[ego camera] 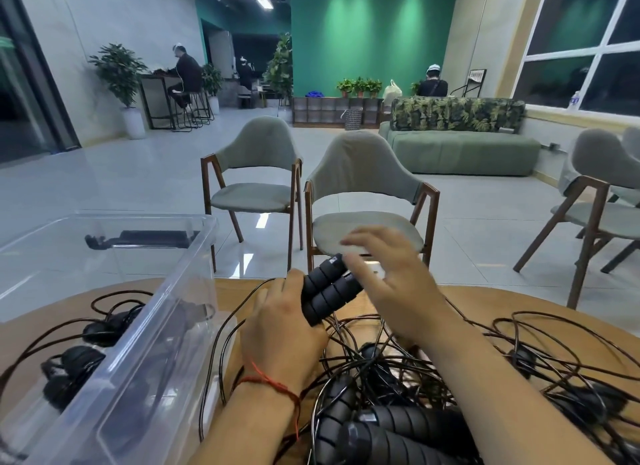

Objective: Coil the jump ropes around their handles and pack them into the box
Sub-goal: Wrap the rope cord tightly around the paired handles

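My left hand (280,329) grips a pair of black ribbed jump-rope handles (329,291) held side by side above the wooden table (485,301). My right hand (391,281) hovers over their far end, blurred, fingers spread and relaxed, holding nothing I can make out. A tangle of thin black ropes (381,353) spreads across the table under both hands. More black handles (377,430) lie near my right forearm. The clear plastic box (166,326) stands at the left, with dark rope bundles (72,367) seen through its wall.
Rope loops (554,343) trail over the right side of the table. Two grey chairs (360,194) stand just beyond the table's far edge, another at the right. A green sofa (460,149) and seated people are farther back.
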The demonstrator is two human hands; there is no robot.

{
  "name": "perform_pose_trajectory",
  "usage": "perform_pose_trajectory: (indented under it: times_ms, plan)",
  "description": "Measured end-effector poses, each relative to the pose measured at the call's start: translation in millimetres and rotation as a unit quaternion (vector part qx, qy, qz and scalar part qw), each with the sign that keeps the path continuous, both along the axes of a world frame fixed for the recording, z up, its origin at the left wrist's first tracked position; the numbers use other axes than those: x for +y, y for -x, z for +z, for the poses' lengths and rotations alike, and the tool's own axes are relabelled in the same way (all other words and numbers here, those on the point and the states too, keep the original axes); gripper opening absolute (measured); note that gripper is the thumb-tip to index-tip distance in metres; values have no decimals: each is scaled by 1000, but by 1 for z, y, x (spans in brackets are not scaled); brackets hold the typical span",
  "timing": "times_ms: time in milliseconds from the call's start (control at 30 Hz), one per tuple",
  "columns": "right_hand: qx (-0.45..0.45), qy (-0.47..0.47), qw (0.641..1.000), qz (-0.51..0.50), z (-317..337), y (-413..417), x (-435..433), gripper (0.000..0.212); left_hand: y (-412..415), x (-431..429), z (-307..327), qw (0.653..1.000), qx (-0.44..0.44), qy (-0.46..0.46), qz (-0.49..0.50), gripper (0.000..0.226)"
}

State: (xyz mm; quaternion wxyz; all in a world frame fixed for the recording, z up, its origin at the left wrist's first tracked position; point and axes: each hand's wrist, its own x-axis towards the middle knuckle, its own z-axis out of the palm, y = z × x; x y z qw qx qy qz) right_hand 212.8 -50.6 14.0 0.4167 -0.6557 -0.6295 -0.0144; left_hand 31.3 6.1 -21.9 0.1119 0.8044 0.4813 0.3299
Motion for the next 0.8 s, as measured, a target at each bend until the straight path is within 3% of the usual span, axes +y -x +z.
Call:
perform_pose_trajectory:
  times_ms: [100, 200, 267, 367, 433, 567, 667, 733, 800]
  plan:
    - [15, 60, 998, 23, -5, 10, 1, 26, 2, -2, -2, 996, -66, 12, -52, 35]
    - [175, 25, 982, 60, 0, 13, -2, 35, -3, -6, -1, 963, -212, 134, -94, 25]
    - [192, 7, 980, 51, 4, 11, -3, 43, -6, -3, 2, 892, -361, 248, -111, 18]
    - [108, 42, 992, 50, 6, 10, -6, 37, -8, 2, 6, 734, -540, 373, -174, 35]
    - [94, 50, 993, 52, 6, 8, -6, 34, -9, -3, 11, 654, -594, 419, -212, 45]
    - [91, 81, 992, 43, 0, -5, -2, 50, -5, -3, 21, 531, -688, 447, -211, 36]
    - [49, 147, 987, 52, -4, -8, -2, 52, 0, 3, 25, 490, -721, 450, -194, 48]
    - [22, 173, 983, 58, -5, -8, -2, 49, -1, 2, 25, 486, -724, 451, -191, 56]
    - [17, 166, 984, 62, -4, -9, -3, 43, -2, 3, 24, 503, -721, 446, -168, 52]
